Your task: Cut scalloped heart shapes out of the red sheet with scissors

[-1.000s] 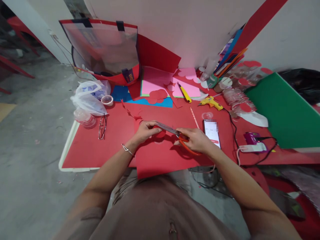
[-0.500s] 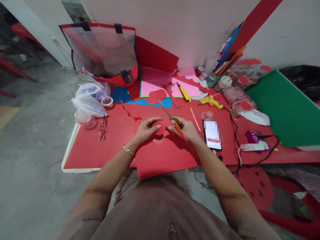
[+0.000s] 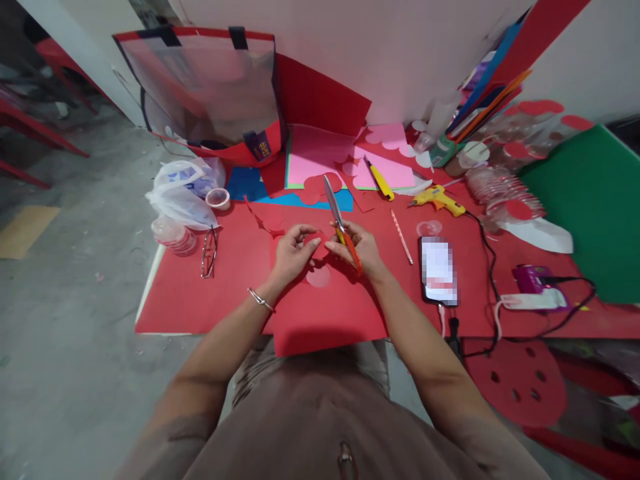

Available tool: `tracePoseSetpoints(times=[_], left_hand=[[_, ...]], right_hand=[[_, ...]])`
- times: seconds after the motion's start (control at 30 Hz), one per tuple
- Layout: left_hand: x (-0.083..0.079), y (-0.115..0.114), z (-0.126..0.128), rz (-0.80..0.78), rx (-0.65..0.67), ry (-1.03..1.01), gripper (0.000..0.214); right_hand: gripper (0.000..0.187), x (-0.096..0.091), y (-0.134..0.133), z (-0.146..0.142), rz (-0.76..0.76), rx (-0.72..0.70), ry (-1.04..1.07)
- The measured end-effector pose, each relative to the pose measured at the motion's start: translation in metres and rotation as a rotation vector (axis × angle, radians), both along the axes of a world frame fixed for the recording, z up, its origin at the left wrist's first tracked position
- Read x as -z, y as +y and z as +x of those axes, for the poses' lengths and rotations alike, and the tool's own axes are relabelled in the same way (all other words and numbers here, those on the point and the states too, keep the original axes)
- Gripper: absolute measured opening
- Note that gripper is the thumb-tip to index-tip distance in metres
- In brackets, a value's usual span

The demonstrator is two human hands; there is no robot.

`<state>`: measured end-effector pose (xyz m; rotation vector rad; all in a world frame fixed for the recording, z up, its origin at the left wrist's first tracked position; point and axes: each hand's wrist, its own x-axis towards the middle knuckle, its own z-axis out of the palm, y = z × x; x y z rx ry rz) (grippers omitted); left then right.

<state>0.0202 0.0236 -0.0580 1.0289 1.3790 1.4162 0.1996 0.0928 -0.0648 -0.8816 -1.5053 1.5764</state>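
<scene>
Between the thumb and fingers of my left hand (image 3: 295, 252) is a small red paper circle (image 3: 316, 247). My right hand (image 3: 361, 250) holds a pair of scissors (image 3: 334, 203) with orange and yellow handles, blades pointing up and away from me; its thumb and a fingertip reach the circle's right edge. Under both hands lies a sheet of red paper (image 3: 330, 320) that overhangs the table's front edge. A clear round disc (image 3: 319, 277) rests on that sheet just below the circle. Red paper cut-outs (image 3: 320, 188) lie beyond the scissors' tips.
On the red table (image 3: 200, 307) are eyeglasses (image 3: 209, 253), a plastic bag (image 3: 183, 193), a pencil (image 3: 401, 237), a yellow cutter (image 3: 379, 179), a glue gun (image 3: 439, 199) with its cord and a phone (image 3: 439, 270). Stacked clear lids (image 3: 500, 187) and a green board (image 3: 585, 213) stand right.
The scissors have swung more upright in my right hand, away from the paper circle. My right thumb has come to the circle's edge. The view has shifted slightly.
</scene>
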Motion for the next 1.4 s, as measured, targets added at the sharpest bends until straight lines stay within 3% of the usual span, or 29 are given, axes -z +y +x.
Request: tracePoseSetpoints(times=[0.33,0.5,0.63,0.87,1.2,1.4], left_hand=[[0.002,-0.002,0.004,0.035,0.126,0.129,0.034],[0.002,-0.002,0.005,0.06,0.062,0.172,0.032],[0.005,-0.002,0.005,0.008,0.032,0.121,0.034],[0.024,0.003,0.005,-0.001,0.009,0.029,0.034],[0.015,0.001,0.008,-0.046,0.028,-0.057,0.051],[0.016,0.004,0.01,-0.059,0.039,-0.063,0.062]], right_hand=[[0.072,-0.007,-0.006,-0.007,-0.033,0.022,-0.016],[0.081,-0.004,-0.005,-0.006,-0.132,-0.037,-0.021],[0.079,0.004,-0.005,-0.008,-0.082,-0.053,-0.012],[0.074,0.011,-0.011,-0.017,-0.026,-0.05,-0.021],[0.061,0.03,-0.01,-0.015,0.183,0.131,-0.097],[0.055,0.03,-0.007,-0.013,0.202,0.232,-0.077]])
